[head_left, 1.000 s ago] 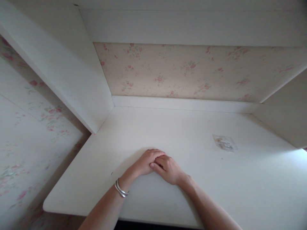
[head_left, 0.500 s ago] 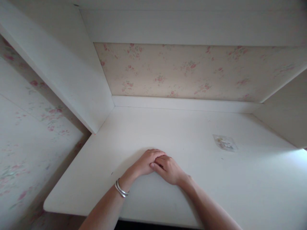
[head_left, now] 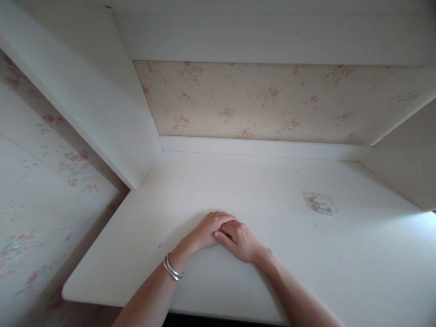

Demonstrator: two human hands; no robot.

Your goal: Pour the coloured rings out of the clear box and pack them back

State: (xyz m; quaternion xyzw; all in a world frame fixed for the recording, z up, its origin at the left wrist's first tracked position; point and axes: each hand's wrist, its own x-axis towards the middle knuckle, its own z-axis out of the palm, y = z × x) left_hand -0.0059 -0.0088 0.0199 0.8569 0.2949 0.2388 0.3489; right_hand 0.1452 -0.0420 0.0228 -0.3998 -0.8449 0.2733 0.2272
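Both hands lie folded together on the white desktop [head_left: 211, 181], near its front edge. My left hand [head_left: 206, 232] has its fingers closed against my right, and a silver bangle [head_left: 173, 269] circles that wrist. My right hand [head_left: 243, 240] is closed too, its thumb and bent fingers resting on the left. No object shows in either hand, though the space between the palms is hidden. To the right, apart from the hands, a small clear plastic bag [head_left: 320, 203] lies flat. It has small pieces inside that I cannot make out.
A white side panel [head_left: 98, 100] rises at the left, another panel [head_left: 405, 159] at the right. Floral wallpaper [head_left: 252, 100] covers the back wall above a low white ledge [head_left: 259, 147]. A white board [head_left: 259, 36] crosses above. The desk's rounded corner is at front left.
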